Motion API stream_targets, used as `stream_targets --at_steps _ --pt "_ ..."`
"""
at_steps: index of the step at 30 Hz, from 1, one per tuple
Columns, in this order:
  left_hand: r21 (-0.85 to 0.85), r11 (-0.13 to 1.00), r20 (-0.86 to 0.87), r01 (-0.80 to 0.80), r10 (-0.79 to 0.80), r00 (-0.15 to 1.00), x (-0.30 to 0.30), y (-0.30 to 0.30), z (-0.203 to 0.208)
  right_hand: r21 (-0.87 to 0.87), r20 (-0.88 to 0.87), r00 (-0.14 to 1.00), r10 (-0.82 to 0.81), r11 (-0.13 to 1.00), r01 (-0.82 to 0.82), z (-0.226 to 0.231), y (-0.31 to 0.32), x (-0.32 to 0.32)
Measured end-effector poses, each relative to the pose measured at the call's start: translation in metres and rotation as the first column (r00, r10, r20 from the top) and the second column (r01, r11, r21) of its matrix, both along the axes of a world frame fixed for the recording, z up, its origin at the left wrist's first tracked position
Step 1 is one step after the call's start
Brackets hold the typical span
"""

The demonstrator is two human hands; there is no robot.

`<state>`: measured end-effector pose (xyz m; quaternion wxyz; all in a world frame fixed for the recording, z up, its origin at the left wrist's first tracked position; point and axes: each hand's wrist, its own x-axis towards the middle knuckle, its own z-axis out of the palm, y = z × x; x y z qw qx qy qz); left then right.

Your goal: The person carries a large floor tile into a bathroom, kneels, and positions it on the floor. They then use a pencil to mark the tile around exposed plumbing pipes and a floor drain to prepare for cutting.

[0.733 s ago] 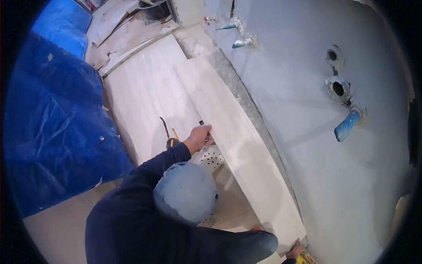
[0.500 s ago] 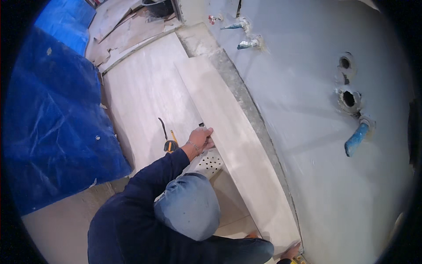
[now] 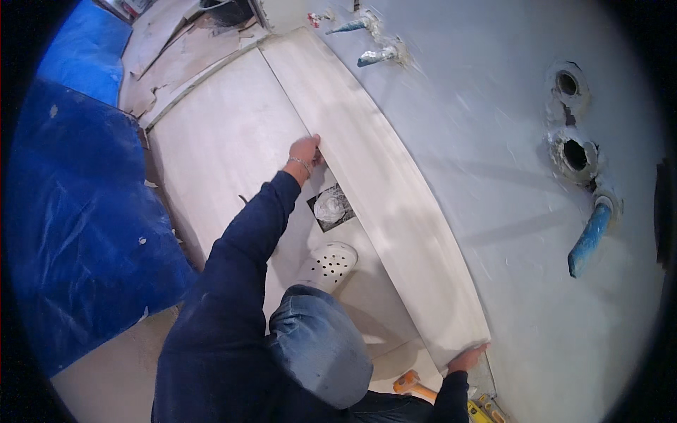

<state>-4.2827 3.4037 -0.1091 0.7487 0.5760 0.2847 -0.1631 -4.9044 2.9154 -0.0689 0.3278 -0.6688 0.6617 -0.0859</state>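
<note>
We have the long pale tile [image 3: 384,187] running along the foot of the grey wall [image 3: 486,169], its far end beside the wide pale slab [image 3: 218,134]; whether it is fully down, we cannot tell. Our left hand [image 3: 305,151] grasps its inner long edge, fingers bent around it, while our right hand [image 3: 467,358] grips the near end, fingertips partly hidden. Holding side and end so far apart probably lets us steady and align such a length. Our white clog [image 3: 331,263] stands near the square cutout [image 3: 331,207], perhaps for balance. The orange tool [image 3: 411,383] and yellow level [image 3: 481,410] lie near our right hand, presumably for easy reach.
</note>
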Motion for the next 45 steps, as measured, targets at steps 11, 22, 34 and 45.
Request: stream_targets --at_steps 11,22,34,45 --pt "0.032 0.989 -0.038 -0.142 0.144 0.989 0.051 0.025 -0.023 0.232 0.426 0.841 -0.335 0.938 0.256 0.000 0.082 0.126" --pt "0.156 0.987 -0.101 -0.045 0.061 0.993 0.070 0.029 -0.045 0.259 0.367 0.841 -0.398 0.912 0.318 -0.010 0.087 0.141" --pt "0.976 -0.140 -0.212 0.165 -0.770 0.602 0.062 0.040 -0.075 -0.114 0.034 0.999 -0.015 0.993 0.019 -0.051 0.076 0.105" --pt "0.032 0.992 -0.014 0.121 -0.120 0.993 0.082 0.073 -0.085 0.030 0.335 0.884 -0.326 0.942 0.335 -0.063 0.082 0.141"
